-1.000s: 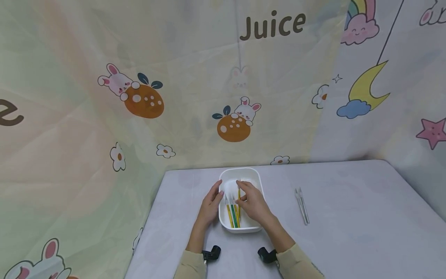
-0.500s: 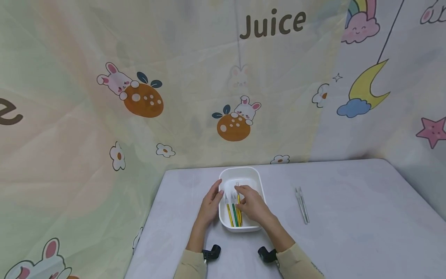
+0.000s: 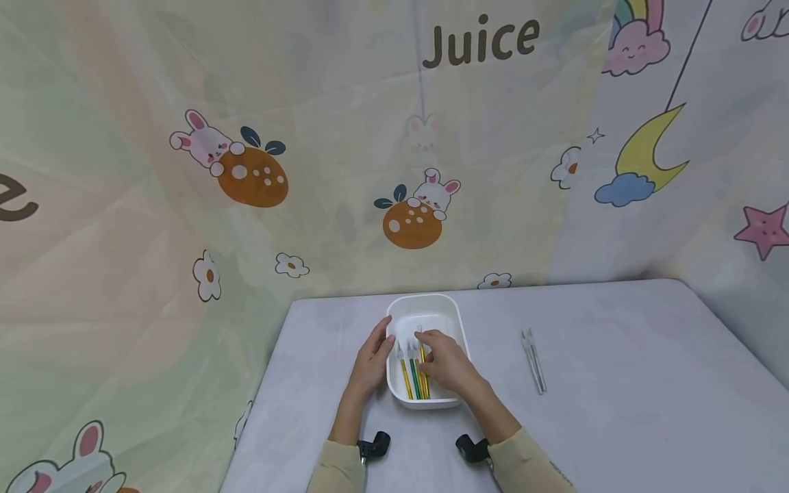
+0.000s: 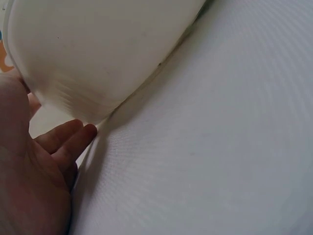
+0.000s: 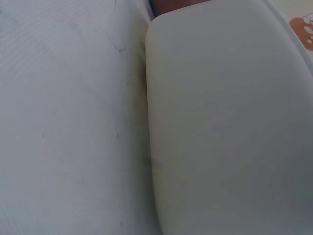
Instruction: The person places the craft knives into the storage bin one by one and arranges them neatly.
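In the head view a white tray (image 3: 453,316) holds several small forks with coloured handles, among them one with a green handle (image 3: 414,376) and one with a yellow handle (image 3: 406,378). My left hand (image 3: 370,363) holds the tray's left side, with thumb and index fingertip at the rim; in the left wrist view other fingers lie along the outer wall. My right hand (image 3: 450,361) reaches inside over the right-hand forks and pinches a yellow-handled fork (image 3: 422,352), partly hidden by the fingers. The right wrist view is filled mostly by the tray's outer wall (image 5: 225,117).
Two pale, silvery forks (image 3: 533,361) lie side by side on the white-covered table (image 3: 629,383), right of the tray. A printed cloth backdrop (image 3: 333,137) hangs behind the table's far edge. Black wrist cameras (image 3: 374,446) sit by both sleeves.
My right hand has drawn slightly toward the near end of the tray, and the yellow-handled forks beneath it have shifted a little right. The left hand has stayed at the tray's side.
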### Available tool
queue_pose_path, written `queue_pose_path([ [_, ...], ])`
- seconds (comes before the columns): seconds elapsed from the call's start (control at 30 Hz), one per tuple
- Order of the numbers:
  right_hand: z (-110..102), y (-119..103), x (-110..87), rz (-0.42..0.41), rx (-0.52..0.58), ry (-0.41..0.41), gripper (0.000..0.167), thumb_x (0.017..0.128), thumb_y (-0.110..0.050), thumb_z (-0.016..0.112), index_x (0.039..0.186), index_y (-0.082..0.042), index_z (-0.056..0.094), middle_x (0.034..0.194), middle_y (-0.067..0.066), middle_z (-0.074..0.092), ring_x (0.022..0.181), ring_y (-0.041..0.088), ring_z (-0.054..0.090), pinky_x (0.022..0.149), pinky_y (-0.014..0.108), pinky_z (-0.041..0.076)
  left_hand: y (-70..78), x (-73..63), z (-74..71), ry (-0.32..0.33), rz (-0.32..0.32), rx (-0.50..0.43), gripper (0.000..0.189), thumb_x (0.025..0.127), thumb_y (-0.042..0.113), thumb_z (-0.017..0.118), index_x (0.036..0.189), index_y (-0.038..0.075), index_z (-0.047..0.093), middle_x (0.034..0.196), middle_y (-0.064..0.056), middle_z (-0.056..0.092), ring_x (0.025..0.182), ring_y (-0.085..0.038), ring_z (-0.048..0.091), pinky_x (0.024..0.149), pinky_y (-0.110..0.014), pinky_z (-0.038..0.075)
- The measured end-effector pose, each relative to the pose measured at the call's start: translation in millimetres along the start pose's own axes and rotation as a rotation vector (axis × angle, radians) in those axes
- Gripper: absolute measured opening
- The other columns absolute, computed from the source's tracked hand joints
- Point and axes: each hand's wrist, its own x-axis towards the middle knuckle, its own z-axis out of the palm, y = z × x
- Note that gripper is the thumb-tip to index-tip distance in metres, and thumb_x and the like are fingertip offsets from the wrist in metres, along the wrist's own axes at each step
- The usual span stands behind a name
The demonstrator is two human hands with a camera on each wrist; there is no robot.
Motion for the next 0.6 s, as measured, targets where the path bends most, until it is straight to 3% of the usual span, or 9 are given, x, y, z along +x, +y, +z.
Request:
queue_pose_path([
  [0.6, 1.2, 0.7, -1.2, -0.005, -0.029, -0.041, 0.062, 0.082, -0.003, 0.086, 0.140, -0.001, 0.064, 0.135, 0.016, 0.064, 0.074, 0.009, 0.060, 0.065, 0.021, 0.055, -2.3, 1.2, -0.1, -0.004, -0.010, -0.011, 0.049, 0.107, 0.044, 0.054, 0.155, 0.038, 0.047, 0.166, 0.005, 0.041, 0.156, -0.026, 0.036, 0.125, -0.053, 0.032],
])
